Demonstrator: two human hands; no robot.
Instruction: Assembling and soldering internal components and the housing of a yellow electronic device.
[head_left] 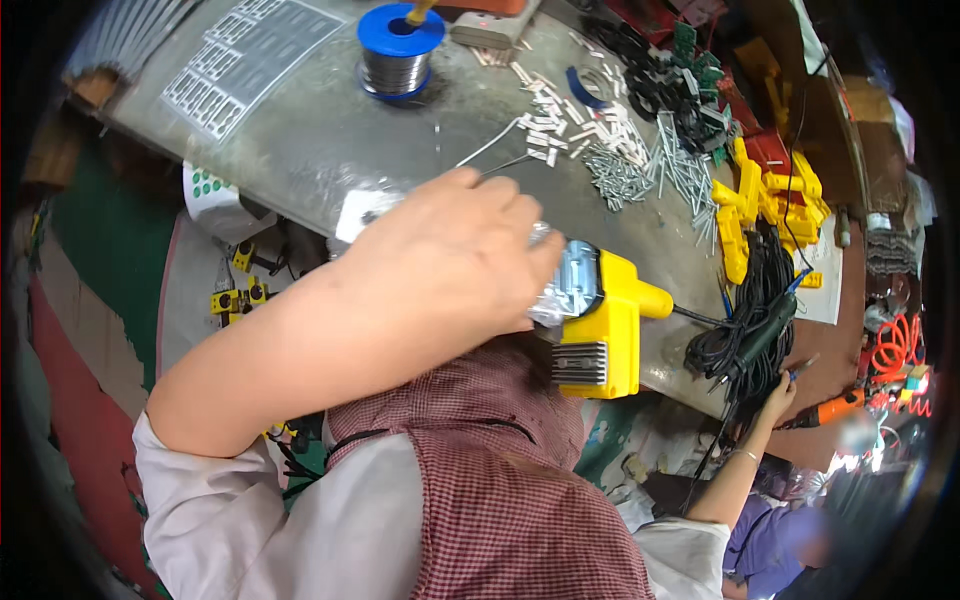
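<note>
My left hand (465, 250) reaches across the near table edge with its fingers curled round the clear end of a yellow plastic device (622, 325). Crinkled clear plastic shows by my thumb. The device has a ribbed metal block (580, 364) on its side and a black cable out of its neck; my palm hides its other end. Far to the right, my right hand (778, 400) is closed on a thin tool (804, 366) with a blue part and a narrow tip. It is beside a coiled bundle of black cable (745, 350) and a dark green handle (768, 330).
On the grey table (290, 150) stands a blue-ended solder wire spool (400, 60). Small white pieces (548, 115), screws (615, 178) and yellow housings (740, 220) lie in heaps. A die-cut sheet (245, 65) lies at far left. Another person (780, 545) is at lower right.
</note>
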